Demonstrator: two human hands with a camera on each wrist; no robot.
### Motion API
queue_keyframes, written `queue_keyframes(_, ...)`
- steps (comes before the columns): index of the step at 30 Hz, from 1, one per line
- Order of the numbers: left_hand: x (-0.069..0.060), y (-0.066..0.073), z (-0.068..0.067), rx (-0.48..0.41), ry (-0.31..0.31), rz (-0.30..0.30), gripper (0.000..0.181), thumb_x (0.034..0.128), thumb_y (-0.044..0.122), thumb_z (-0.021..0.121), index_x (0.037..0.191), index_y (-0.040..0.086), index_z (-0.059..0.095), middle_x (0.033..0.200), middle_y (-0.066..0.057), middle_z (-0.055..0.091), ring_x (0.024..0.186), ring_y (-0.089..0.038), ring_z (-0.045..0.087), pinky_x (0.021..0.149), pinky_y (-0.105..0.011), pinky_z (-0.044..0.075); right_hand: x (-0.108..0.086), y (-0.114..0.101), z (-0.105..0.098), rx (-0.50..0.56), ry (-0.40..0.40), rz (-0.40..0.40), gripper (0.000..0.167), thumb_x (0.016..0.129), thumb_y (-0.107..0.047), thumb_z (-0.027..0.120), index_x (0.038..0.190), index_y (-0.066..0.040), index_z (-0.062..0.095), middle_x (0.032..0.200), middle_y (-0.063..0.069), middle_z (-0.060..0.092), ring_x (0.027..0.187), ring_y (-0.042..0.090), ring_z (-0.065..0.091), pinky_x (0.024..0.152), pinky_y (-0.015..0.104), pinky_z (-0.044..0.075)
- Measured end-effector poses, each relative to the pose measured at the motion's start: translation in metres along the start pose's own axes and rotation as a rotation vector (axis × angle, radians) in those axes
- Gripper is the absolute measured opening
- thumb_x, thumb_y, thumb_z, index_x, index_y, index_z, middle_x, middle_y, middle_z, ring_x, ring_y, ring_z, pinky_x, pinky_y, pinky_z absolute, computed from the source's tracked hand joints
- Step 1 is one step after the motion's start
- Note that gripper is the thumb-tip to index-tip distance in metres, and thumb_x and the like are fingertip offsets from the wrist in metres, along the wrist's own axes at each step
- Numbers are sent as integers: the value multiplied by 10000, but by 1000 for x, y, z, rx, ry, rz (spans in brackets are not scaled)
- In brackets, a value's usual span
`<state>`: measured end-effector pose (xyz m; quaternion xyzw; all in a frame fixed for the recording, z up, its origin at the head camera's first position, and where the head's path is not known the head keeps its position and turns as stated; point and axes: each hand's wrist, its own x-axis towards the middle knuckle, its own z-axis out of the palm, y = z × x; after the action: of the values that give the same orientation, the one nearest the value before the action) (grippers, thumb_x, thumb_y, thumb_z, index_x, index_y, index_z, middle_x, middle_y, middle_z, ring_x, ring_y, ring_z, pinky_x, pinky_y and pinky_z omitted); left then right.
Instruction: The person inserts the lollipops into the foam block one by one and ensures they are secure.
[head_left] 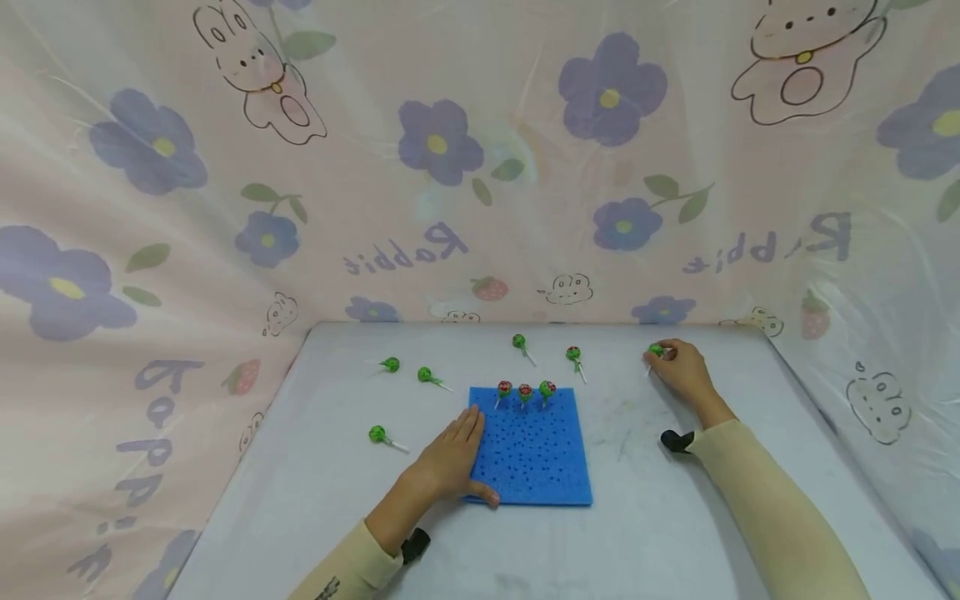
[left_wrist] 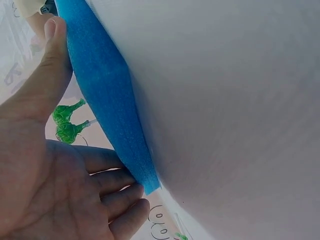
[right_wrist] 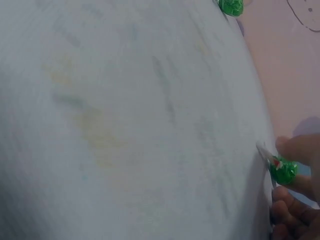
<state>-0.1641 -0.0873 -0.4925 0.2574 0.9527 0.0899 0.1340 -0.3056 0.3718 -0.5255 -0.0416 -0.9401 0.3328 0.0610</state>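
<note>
Your left sleeve (head_left: 356, 557) and right sleeve (head_left: 772, 500): cream. Left has a dark print (head_left: 328, 589). Left wrist camera (head_left: 416, 546), right wrist camera (head_left: 677, 441): both black.

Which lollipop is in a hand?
The rightmost lollipop in the head view, pinched by the right hand. Three others stand in the blue board; five more lie on the table.

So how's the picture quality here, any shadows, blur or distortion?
Head view: fairly even light, blue board clear; left wrist: left hand dim, the board's side looks bowed; right wrist: hazy and soft, a dark shadow on the table beside the right hand, table edge curving.
</note>
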Motion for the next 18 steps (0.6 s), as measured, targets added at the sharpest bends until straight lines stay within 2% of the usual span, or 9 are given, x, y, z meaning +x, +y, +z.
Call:
queue_keyframes(4,0,0,-1,0,2,1,1303,770,644,884,1670,-58,256,1765,-233,193,1646,-364,188,1317,-481,265,1,1,3,7,8,-6,528,1047,-288,694,1357,133,618,1013,217,640,892,332,592,745,391,475)
queue_keyframes(8,-1,0,-3,2,2,1,1302,769,643,887,1667,-61,261,1763,-237,198,1644,-368,193,1315,-483,269,-1,1,4,16,17,-8,501,1045,-283,704,1324,128,631,1014,224,642,907,352,602,749,403,477)
queue_keyframes(13,0,0,-1,13,8,4,1300,769,649,884,1665,-63,268,1760,-238,211,1642,-368,201,1313,-480,275,-5,-1,2,19,-14,29,527,1070,-338,667,1351,103,606,1117,274,643,987,401,620,783,456,513)
queue_keyframes(18,0,1,-1,8,9,7,1299,768,644,887,1663,-66,270,1758,-241,213,1641,-372,204,1312,-482,275,-10,-5,0,46,-33,63,559,1084,-396,639,1366,84,585,1205,302,634,1037,423,629,809,460,533)
